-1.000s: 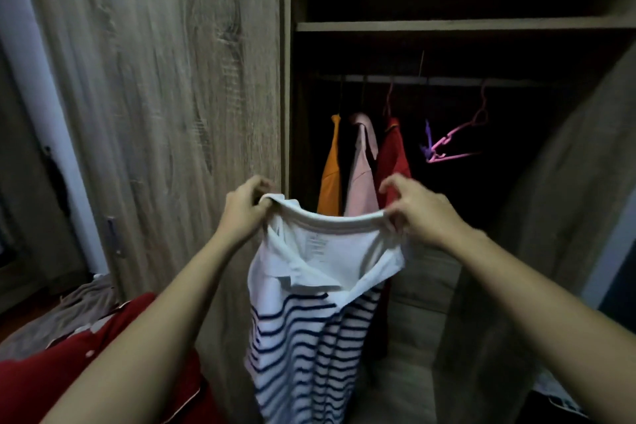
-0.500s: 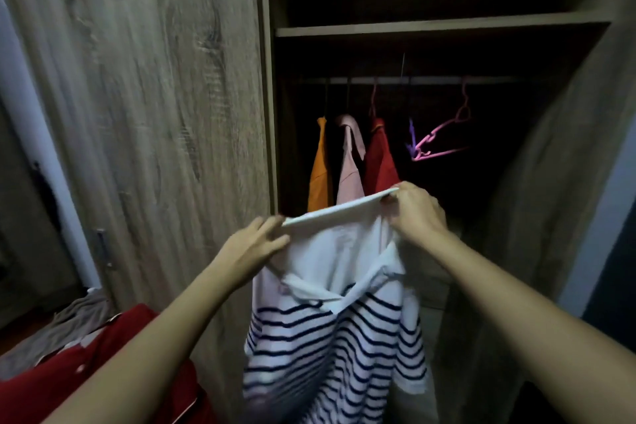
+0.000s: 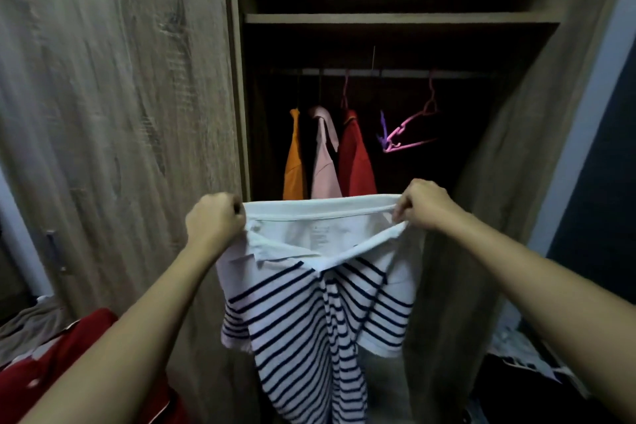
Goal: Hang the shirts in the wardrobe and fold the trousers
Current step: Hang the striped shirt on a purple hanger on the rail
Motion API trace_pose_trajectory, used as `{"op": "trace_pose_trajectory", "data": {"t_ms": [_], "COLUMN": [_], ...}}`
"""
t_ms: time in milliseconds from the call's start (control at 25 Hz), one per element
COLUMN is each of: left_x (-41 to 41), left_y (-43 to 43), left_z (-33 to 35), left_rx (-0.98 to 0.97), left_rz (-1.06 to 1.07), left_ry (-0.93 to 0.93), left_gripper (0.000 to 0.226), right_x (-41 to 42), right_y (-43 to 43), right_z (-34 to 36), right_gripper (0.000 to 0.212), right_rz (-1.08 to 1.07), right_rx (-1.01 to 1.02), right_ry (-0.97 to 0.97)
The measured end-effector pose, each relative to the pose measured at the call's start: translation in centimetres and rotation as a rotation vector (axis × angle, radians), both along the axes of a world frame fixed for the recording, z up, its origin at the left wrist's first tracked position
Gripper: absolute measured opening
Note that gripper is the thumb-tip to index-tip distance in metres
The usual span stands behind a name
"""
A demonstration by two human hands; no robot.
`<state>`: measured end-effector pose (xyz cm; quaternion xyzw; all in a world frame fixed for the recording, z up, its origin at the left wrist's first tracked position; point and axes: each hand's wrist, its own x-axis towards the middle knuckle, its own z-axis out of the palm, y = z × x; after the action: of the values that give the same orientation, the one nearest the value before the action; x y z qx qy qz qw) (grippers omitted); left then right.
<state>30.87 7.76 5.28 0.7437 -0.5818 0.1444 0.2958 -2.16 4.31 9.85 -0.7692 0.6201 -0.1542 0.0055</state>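
Both hands are holding a striped shirt [image 3: 316, 303] up in front of the open wardrobe [image 3: 399, 18]. The left hand [image 3: 215, 222] is clenching the collar's left end, and the right hand [image 3: 425, 205] is pinching its right end between thumb and fingers [image 3: 401, 215]. The collar is stretching taut between them, the body hanging below. Beyond, far inside, an orange shirt [image 3: 294, 155], a pink shirt [image 3: 323, 155] and a red shirt [image 3: 356, 155] are hanging on the rail [image 3: 395, 73], with an empty pink hanger [image 3: 411, 129] to their right. More red clothing [image 3: 62, 365] is lying near left.

The room is dim. A tall cupboard of grey-brown wood grain fills most of the view; its closed door [image 3: 113, 113] stands at the left with a small dark handle [image 3: 54, 251] low on it. The open bay beside it is nearly black inside, with a shelf [image 3: 395, 18] across the top. The open door [image 3: 516, 155] angles in at the right, and a pale wall [image 3: 581, 120] shows past it.
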Motion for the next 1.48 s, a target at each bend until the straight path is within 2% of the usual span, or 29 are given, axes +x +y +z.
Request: {"op": "trace_pose_trajectory", "data": {"t_ms": [80,160,240,280,400,520,680,760,880,1040,1200,1400,1480], "left_x": [-0.4,-0.6,-0.6,-0.7,-1.9,-3.7,-6.6,-8.6,-12.4,-17.8,-23.0,-25.3,-25.6], "left_y": [-0.5,-1.1,-1.9,-2.2,-3.3,-4.1,-5.0,-5.3,-8.1,-15.7,-20.7,-26.4,-28.3], "left_z": [0.5,0.6,0.8,0.9,1.5,3.3,2.6,2.5,4.2,8.3,10.8,11.6,11.0], "left_rx": [-0.087,-0.179,-0.174,-0.167,-0.309,-0.304,-0.272,-0.279,-0.319,-0.211,-0.031,-0.084,-0.031], "left_rz": [-0.056,-0.212,-0.347,-0.386,-0.462,-0.503,-0.916,-0.997,-0.911,-0.7,-0.605,-0.514,-0.477], "left_ry": [-0.047,-0.016,-0.049,-0.078,-0.099,0.09,0.417,0.581,0.633,0.666,0.778,0.909,0.906], "left_gripper": [0.019,0.014,0.011,0.01,0.014,0.023,0.014,0.01,0.011,0.035,0.05,0.049,0.048], "right_x": [-0.4,-0.2,-0.3,-0.4,-1.2,-2.4,-4.0,-4.0,-3.3,-3.0,-4.8,-9.0,-9.8], "right_y": [0.4,0.8,0.8,0.7,0.8,1.1,0.5,-0.2,-1.5,-3.0,-4.2,-6.0,-7.0], "right_z": [0.1,0.7,1.4,1.6,1.4,1.9,3.4,4.2,4.8,5.0,5.3,5.3,4.9], "right_gripper": [0.02,0.028,0.036,0.038,0.049,0.05,0.047,0.044,0.038,0.022,0.025,0.038,0.038], "right_rz": [-0.03,-0.074,-0.134,-0.144,-0.163,-0.179,-0.116,-0.068,-0.013,-0.022,-0.022,0.011,0.023], "right_rx": [-0.05,-0.073,-0.08,-0.065,-0.035,-0.096,-0.175,-0.217,-0.235,-0.226,-0.235,-0.266,-0.249], "right_ry": [-0.091,-0.108,-0.127,-0.148,-0.256,-0.268,-0.276,-0.224,-0.019,0.071,0.114,0.044,0.032]}}
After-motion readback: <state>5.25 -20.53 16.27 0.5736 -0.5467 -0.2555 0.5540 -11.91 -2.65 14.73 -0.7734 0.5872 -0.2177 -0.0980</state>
